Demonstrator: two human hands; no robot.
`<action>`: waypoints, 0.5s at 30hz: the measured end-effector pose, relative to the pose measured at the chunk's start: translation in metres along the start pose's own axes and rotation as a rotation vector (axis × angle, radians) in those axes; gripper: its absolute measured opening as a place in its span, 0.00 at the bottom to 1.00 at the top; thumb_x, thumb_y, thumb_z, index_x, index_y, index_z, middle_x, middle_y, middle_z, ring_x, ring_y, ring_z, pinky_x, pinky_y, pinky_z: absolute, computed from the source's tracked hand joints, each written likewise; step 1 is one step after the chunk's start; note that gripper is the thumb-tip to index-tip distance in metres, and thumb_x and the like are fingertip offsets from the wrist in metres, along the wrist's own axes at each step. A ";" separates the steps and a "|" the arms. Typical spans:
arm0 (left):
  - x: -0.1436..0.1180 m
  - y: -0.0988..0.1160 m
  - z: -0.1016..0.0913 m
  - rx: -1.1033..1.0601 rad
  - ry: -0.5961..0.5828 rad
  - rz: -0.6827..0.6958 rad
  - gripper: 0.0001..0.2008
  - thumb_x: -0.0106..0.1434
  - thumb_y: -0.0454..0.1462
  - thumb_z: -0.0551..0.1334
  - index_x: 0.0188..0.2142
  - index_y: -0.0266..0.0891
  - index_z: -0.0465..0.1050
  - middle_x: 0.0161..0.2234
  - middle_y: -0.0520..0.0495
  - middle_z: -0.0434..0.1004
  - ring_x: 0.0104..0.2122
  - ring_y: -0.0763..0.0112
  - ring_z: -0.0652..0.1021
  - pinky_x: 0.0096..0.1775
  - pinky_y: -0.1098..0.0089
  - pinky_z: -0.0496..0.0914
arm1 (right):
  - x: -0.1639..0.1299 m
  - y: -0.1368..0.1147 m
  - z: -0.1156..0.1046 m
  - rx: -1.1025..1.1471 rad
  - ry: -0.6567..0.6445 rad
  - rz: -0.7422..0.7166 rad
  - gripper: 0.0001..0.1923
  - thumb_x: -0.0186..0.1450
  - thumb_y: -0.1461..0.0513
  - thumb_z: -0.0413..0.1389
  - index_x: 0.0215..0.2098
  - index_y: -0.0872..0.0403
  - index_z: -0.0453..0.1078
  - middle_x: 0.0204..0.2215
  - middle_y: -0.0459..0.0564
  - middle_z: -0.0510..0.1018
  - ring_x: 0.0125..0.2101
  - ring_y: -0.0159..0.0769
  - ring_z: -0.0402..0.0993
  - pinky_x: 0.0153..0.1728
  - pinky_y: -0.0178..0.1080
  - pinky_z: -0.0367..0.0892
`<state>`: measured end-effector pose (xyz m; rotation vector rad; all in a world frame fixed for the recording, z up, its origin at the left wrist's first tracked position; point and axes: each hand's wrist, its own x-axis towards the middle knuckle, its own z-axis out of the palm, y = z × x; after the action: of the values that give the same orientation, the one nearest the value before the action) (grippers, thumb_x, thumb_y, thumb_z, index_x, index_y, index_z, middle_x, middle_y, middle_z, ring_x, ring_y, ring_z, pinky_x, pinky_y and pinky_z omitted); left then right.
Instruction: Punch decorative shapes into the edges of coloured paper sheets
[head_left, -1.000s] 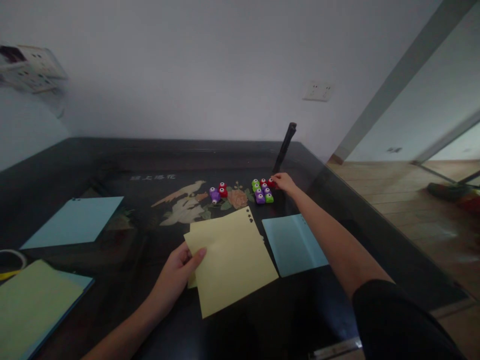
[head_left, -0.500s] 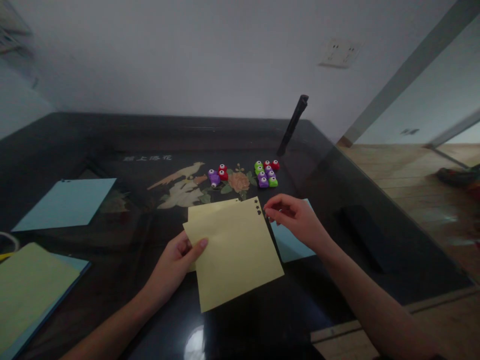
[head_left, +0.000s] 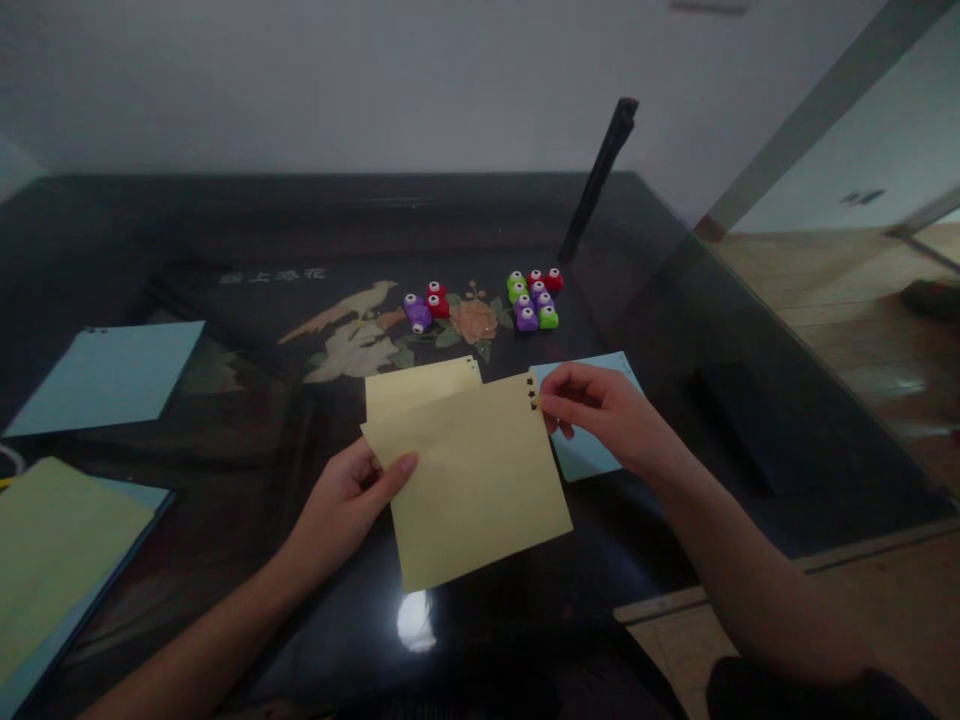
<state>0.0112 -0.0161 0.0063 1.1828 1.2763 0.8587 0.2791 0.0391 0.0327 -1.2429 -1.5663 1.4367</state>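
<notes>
Holding the yellow paper sheet (head_left: 472,480) at frame centre: left hand (head_left: 346,500) pinches its left edge, right hand (head_left: 600,415) closes on the punched upper-right corner; best kept flat and taut, colourful mini punches (head_left: 534,298) above

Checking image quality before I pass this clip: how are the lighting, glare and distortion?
Head view: dim and underexposed; a bright glare spot on the glossy dark table; wide-angle bending at the edges; left hand, right hand and yellow paper stay legible.
</notes>
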 end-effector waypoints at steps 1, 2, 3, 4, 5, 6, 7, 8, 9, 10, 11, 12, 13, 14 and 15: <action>0.000 0.000 0.000 0.004 -0.003 0.000 0.16 0.58 0.45 0.64 0.41 0.36 0.74 0.39 0.41 0.82 0.34 0.60 0.81 0.39 0.60 0.76 | 0.000 0.000 0.000 -0.006 0.000 0.002 0.07 0.60 0.60 0.59 0.29 0.56 0.69 0.22 0.44 0.73 0.22 0.26 0.68 0.22 0.31 0.63; 0.000 0.001 0.000 0.006 -0.006 -0.001 0.16 0.58 0.45 0.64 0.41 0.37 0.74 0.39 0.41 0.82 0.34 0.60 0.81 0.39 0.60 0.76 | 0.000 -0.001 0.000 -0.013 -0.001 0.004 0.06 0.60 0.60 0.59 0.29 0.56 0.69 0.22 0.44 0.73 0.22 0.26 0.68 0.22 0.31 0.63; 0.001 0.001 0.000 0.007 -0.009 -0.002 0.16 0.58 0.45 0.64 0.41 0.37 0.74 0.40 0.41 0.82 0.34 0.60 0.81 0.40 0.60 0.76 | 0.000 -0.001 -0.001 -0.019 -0.002 0.005 0.06 0.60 0.60 0.58 0.29 0.56 0.69 0.22 0.44 0.73 0.22 0.26 0.68 0.22 0.31 0.63; 0.001 0.001 -0.001 0.007 -0.012 -0.004 0.16 0.58 0.45 0.64 0.41 0.37 0.74 0.40 0.42 0.82 0.34 0.60 0.81 0.40 0.60 0.76 | 0.000 -0.001 -0.001 -0.023 -0.005 0.005 0.06 0.60 0.60 0.58 0.29 0.56 0.69 0.22 0.44 0.73 0.22 0.26 0.67 0.22 0.31 0.62; 0.001 0.000 -0.001 0.005 -0.015 -0.003 0.15 0.58 0.45 0.64 0.41 0.37 0.74 0.40 0.42 0.82 0.34 0.60 0.81 0.40 0.60 0.76 | 0.000 -0.001 -0.001 -0.026 -0.008 0.006 0.06 0.60 0.61 0.58 0.29 0.56 0.69 0.21 0.44 0.73 0.21 0.26 0.67 0.22 0.31 0.62; 0.001 0.000 -0.002 0.000 -0.021 -0.003 0.15 0.58 0.44 0.64 0.41 0.38 0.74 0.40 0.42 0.82 0.34 0.61 0.81 0.40 0.60 0.76 | 0.000 -0.001 -0.001 -0.027 -0.011 0.008 0.06 0.60 0.61 0.58 0.28 0.56 0.68 0.21 0.44 0.73 0.21 0.26 0.66 0.22 0.32 0.62; 0.001 -0.001 -0.002 -0.006 -0.025 -0.003 0.14 0.58 0.44 0.64 0.41 0.38 0.74 0.39 0.42 0.82 0.34 0.61 0.81 0.40 0.61 0.76 | 0.000 0.000 -0.001 -0.026 -0.013 0.010 0.06 0.60 0.61 0.58 0.28 0.56 0.68 0.22 0.44 0.73 0.21 0.26 0.66 0.22 0.32 0.62; 0.001 -0.002 -0.003 -0.010 -0.028 -0.002 0.14 0.59 0.44 0.64 0.41 0.38 0.74 0.39 0.43 0.82 0.33 0.62 0.81 0.39 0.61 0.76 | 0.000 0.000 -0.001 -0.025 -0.015 0.013 0.06 0.60 0.61 0.58 0.28 0.56 0.68 0.22 0.44 0.73 0.21 0.25 0.66 0.21 0.31 0.61; 0.001 -0.003 -0.004 -0.012 -0.029 0.001 0.14 0.59 0.43 0.64 0.41 0.38 0.74 0.38 0.43 0.82 0.33 0.63 0.81 0.39 0.62 0.76 | 0.000 0.000 -0.001 -0.026 -0.016 0.017 0.06 0.60 0.61 0.58 0.29 0.56 0.68 0.22 0.44 0.73 0.21 0.26 0.66 0.21 0.31 0.61; 0.001 -0.004 -0.005 -0.011 -0.028 0.003 0.14 0.59 0.43 0.64 0.41 0.38 0.74 0.38 0.43 0.82 0.33 0.63 0.81 0.38 0.63 0.76 | 0.000 0.001 -0.001 -0.027 -0.018 0.021 0.06 0.60 0.61 0.58 0.29 0.56 0.68 0.22 0.44 0.73 0.21 0.26 0.66 0.21 0.31 0.61; 0.001 -0.005 -0.005 -0.007 -0.026 0.003 0.14 0.59 0.43 0.64 0.42 0.38 0.74 0.38 0.43 0.82 0.33 0.63 0.81 0.38 0.63 0.76 | 0.000 0.001 -0.001 -0.029 -0.020 0.024 0.06 0.60 0.61 0.58 0.29 0.56 0.68 0.22 0.44 0.72 0.21 0.26 0.66 0.20 0.31 0.61; 0.001 -0.005 -0.005 -0.004 -0.024 0.004 0.14 0.59 0.43 0.64 0.42 0.38 0.74 0.38 0.43 0.82 0.33 0.63 0.81 0.38 0.63 0.76 | 0.000 0.001 0.000 -0.033 -0.023 0.027 0.06 0.60 0.61 0.58 0.29 0.56 0.68 0.22 0.44 0.73 0.21 0.26 0.67 0.20 0.31 0.61; 0.001 -0.005 -0.005 -0.001 -0.023 0.006 0.14 0.59 0.43 0.64 0.42 0.38 0.74 0.38 0.43 0.82 0.33 0.63 0.81 0.39 0.62 0.76 | 0.000 0.001 0.000 -0.038 -0.026 0.030 0.06 0.60 0.61 0.58 0.29 0.56 0.68 0.22 0.44 0.73 0.21 0.26 0.67 0.20 0.31 0.62; 0.002 -0.005 -0.005 0.001 -0.025 0.009 0.14 0.59 0.42 0.64 0.43 0.38 0.74 0.39 0.43 0.82 0.33 0.63 0.81 0.39 0.61 0.76 | 0.000 0.001 -0.001 -0.044 -0.029 0.032 0.06 0.60 0.61 0.58 0.29 0.56 0.68 0.22 0.44 0.73 0.21 0.26 0.67 0.20 0.31 0.62; 0.002 -0.004 -0.005 0.004 -0.026 0.010 0.14 0.59 0.42 0.64 0.43 0.38 0.74 0.39 0.43 0.82 0.33 0.62 0.81 0.39 0.61 0.76 | 0.000 0.001 -0.001 -0.049 -0.031 0.033 0.06 0.60 0.61 0.58 0.29 0.56 0.68 0.22 0.44 0.73 0.22 0.26 0.67 0.21 0.31 0.62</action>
<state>0.0064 -0.0145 0.0023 1.2009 1.2523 0.8464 0.2797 0.0395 0.0321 -1.2860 -1.6179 1.4521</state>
